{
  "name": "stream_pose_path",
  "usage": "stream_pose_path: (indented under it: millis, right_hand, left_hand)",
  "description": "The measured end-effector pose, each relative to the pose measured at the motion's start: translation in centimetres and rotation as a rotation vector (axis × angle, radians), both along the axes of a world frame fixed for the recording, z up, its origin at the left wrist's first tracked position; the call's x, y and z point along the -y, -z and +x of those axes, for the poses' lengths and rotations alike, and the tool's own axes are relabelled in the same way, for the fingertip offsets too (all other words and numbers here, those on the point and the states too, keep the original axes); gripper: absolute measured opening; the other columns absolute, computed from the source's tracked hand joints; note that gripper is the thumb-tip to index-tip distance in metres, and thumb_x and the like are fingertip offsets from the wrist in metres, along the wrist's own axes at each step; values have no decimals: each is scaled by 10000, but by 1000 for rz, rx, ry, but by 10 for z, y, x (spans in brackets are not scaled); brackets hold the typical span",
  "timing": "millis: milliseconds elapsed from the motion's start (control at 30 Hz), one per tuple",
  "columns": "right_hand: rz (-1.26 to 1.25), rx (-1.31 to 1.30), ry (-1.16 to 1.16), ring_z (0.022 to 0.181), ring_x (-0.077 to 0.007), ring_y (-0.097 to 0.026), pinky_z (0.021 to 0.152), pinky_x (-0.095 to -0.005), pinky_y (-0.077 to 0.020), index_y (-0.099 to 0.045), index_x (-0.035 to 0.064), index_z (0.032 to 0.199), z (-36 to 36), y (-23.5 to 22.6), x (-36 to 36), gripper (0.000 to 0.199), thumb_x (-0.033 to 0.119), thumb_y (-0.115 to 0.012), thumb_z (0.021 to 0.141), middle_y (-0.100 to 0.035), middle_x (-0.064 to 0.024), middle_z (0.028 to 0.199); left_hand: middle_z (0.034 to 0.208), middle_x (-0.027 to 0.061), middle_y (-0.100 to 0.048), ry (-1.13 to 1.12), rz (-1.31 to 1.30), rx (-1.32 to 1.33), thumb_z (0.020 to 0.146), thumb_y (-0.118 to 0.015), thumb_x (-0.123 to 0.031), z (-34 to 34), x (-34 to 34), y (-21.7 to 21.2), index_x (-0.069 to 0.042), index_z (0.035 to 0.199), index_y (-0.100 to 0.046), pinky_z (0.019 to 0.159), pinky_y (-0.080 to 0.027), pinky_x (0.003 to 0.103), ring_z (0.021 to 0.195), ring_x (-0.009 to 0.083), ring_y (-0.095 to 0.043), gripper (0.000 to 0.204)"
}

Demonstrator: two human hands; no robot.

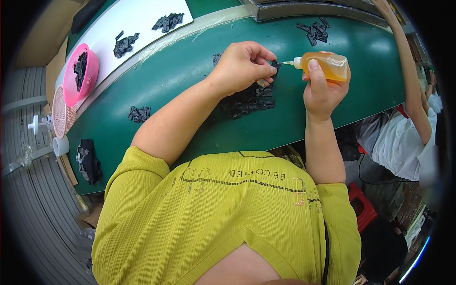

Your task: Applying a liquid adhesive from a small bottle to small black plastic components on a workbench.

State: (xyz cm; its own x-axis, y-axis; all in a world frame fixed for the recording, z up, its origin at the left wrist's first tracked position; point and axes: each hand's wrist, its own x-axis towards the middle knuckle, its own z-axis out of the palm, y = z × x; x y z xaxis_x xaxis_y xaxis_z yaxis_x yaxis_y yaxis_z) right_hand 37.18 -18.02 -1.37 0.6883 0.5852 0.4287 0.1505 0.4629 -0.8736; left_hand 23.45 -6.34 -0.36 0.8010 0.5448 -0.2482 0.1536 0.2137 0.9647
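Observation:
My left hand (247,66) is closed in a pinch on a small black plastic part (276,65), held above the green tabletop. In my right hand (325,92) is a clear squeeze bottle (327,65) of amber liquid, tilted on its side. Its thin nozzle (289,62) points left and ends right beside the black part; whether the two touch I cannot tell. Below my left hand lies a group of flat black parts (247,102) set close together, partly hidden by the hand and forearm.
Loose piles of black parts lie at the far right (314,31), on the white board (142,23) and near my left elbow (139,114). A pink bowl (90,71) of black parts and a pink basket (61,114) stand at the left. Another person's arm (408,66) reaches in at right.

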Motion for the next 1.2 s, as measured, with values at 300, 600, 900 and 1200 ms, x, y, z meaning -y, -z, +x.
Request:
stream_pose_path:
  millis: [300,600,900,1200]
  right_hand:
    - [-32,44,18,754,-130,-605,679,-249,-508,-510,21,971,4,7,0,254,36,-664,769,-604,-58,875]
    - [2,68,85,678,-113,-582,604,-236,-481,-524,17,924,3,6,-2,199,44,-651,772,-608,-55,827]
    - [-16,-45,-68,576,-118,-525,482,-228,-423,-533,8,957,3,3,7,192,24,-584,772,-573,-71,793]
    - [-41,-8,-93,749,-135,-609,673,-257,-505,-520,10,984,4,8,6,285,35,-662,739,-609,-63,862]
  left_hand:
    - [765,86,-620,6,10,6,785,-650,-17,0,1,0,69,1013,-564,616,-545,262,671,152,-636,258]
    - [766,95,-621,14,13,-1,780,-648,-9,-1,0,1,79,1008,-559,614,-546,261,674,155,-638,260]
    - [786,109,-625,-26,-58,4,786,-650,-5,0,-1,-1,82,1017,-552,614,-549,258,678,156,-638,266]
    - [788,118,-627,-22,-61,7,789,-647,-2,0,-2,0,81,1010,-553,610,-549,260,678,161,-639,254]
